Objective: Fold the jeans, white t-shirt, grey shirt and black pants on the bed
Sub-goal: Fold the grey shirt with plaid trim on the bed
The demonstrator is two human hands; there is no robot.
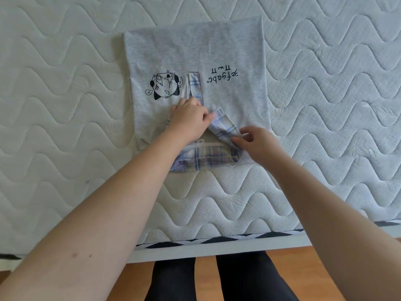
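Collar work on the grey shirt point(195, 51); your left hand point(188, 118) pinches one plaid collar flap point(223, 127), your right hand point(258, 144) its outer end; next, lay it flat, then fold.

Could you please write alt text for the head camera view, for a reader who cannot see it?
Both hands arrange the plaid collar of a grey shirt lying flat on a quilted white mattress: the left hand rests at the neckline, the right hand pinches a collar flap.
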